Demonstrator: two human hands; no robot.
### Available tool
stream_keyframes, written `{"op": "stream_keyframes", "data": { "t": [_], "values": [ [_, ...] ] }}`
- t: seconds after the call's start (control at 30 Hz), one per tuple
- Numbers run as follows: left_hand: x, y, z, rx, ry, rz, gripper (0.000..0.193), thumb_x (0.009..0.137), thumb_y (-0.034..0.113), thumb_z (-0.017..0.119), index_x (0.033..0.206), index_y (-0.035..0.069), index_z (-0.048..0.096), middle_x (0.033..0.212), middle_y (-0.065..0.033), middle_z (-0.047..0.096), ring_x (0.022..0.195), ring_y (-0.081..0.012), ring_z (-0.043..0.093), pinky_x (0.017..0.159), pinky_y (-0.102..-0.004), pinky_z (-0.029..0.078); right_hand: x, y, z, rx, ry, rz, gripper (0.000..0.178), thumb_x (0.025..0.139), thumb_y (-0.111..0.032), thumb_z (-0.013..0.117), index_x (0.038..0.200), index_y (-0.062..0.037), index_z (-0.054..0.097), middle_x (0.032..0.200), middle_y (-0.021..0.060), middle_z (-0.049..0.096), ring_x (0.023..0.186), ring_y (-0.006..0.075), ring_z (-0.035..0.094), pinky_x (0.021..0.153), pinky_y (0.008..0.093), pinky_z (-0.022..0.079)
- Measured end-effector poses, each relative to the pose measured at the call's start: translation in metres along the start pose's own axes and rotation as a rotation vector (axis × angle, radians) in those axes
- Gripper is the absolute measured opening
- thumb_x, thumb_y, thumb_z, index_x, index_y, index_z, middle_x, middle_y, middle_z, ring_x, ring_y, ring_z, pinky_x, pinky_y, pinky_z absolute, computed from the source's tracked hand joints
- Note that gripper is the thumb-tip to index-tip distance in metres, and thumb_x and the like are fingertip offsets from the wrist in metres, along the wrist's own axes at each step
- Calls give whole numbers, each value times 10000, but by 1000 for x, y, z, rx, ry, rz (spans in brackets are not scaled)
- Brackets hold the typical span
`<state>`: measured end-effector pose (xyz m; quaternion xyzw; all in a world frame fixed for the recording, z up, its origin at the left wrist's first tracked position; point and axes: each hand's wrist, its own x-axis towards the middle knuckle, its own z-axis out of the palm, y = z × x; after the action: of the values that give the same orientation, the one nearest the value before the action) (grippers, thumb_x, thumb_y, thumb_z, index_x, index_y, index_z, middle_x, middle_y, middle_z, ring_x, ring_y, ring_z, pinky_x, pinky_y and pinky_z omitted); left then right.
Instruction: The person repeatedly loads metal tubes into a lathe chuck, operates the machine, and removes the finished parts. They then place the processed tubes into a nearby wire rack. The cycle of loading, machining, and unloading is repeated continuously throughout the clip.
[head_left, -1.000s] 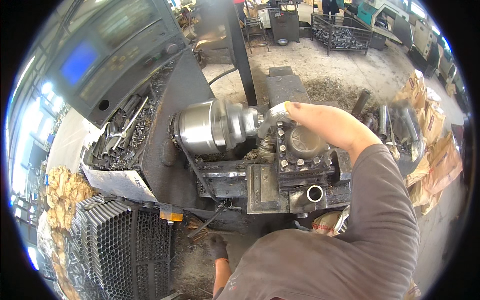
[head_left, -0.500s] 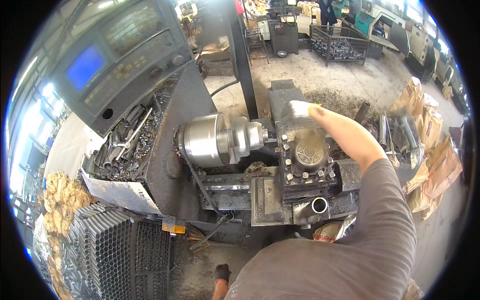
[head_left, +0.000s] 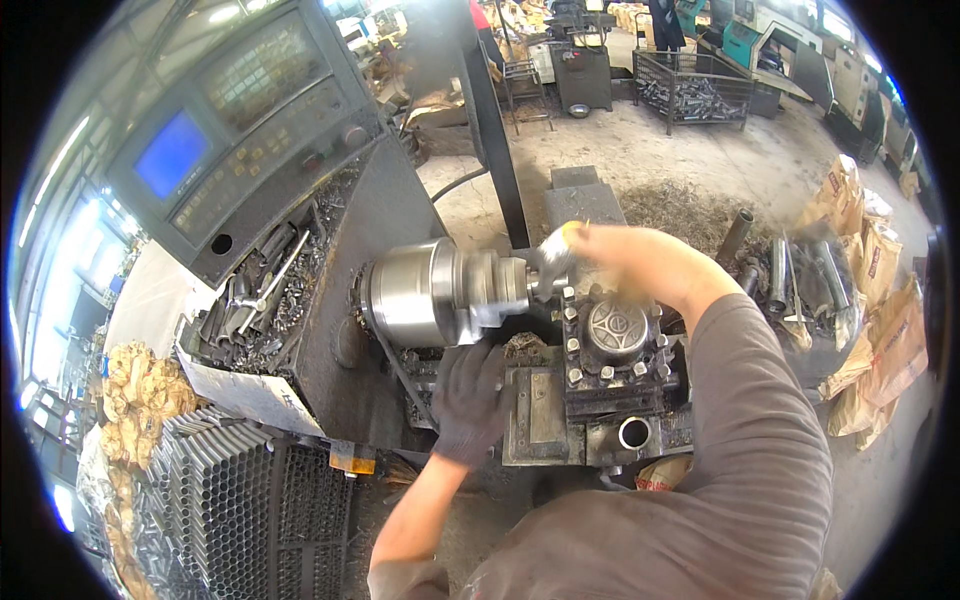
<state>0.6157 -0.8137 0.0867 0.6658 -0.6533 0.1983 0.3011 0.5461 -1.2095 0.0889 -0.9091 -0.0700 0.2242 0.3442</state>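
A lathe chuck (head_left: pixel 412 295) with stepped shiny jaws (head_left: pixel 490 285) sits in front of me, its jaw end blurred. My left hand (head_left: pixel 468 395), in a dark glove, reaches up just below the jaws. Its fingers stretch toward them; whether they touch is unclear. My right hand (head_left: pixel 560 252), in a pale glove with a yellow cuff, is at the right end of the chuck, beside the short piece (head_left: pixel 538 282) sticking out there. Motion smears its fingers, so its grip does not show. Below that forearm is the square tool post (head_left: pixel 615 335) with bolts around its top.
A control panel with a blue screen (head_left: pixel 172 155) stands left, above a chip-filled tray holding a T-handled wrench (head_left: pixel 268 290). Stacked tubes (head_left: pixel 225 490) are at lower left. A short pipe (head_left: pixel 634 433) stands on the carriage. Paper sacks (head_left: pixel 885 340) lie right; a wire bin (head_left: pixel 690 92) stands behind.
My left hand has come into view from below and reached up under the chuck jaws. My right hand has moved left and down, from behind the tool post to the chuck's end.
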Motion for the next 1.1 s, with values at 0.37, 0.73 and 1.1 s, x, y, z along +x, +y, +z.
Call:
{"op": "stream_keyframes", "data": {
  "t": [0.37, 0.73, 1.1],
  "values": [
    [146, -24, 119, 457, -542, 148, 727, 961, 598, 613, 1536, 154, 573, 1664, -219, 451, 1597, -365, 336, 1347, -583, 41, -189, -28, 90, -20, 975, 636, 360, 856, -235, 770, 1123, 1, 724, 894, 177, 773, 784, 237, 747, 705, 388, 600],
    [162, -24, 126, 580, -606, 209, 721, 935, 669, 630, 1353, 89, 719, 1482, -230, 607, 1487, -428, 449, 1315, -624, 60, -331, -165, 476, 223, 905, 1842, 348, 828, -249, 810, 1065, 0, 758, 890, 212, 785, 819, 321, 785, 772, 440, 616],
    [86, -24, 51, 29, -74, 104, 584, 897, 362, 787, 1407, 117, 642, 1346, -155, 663, 1290, -370, 595, 1195, -538, 388, -129, -258, 245, 25, 656, 605, 476, 797, -218, 876, 1181, -6, 691, 951, 192, 773, 836, 313, 787, 760, 423, 615]
  ]
}}
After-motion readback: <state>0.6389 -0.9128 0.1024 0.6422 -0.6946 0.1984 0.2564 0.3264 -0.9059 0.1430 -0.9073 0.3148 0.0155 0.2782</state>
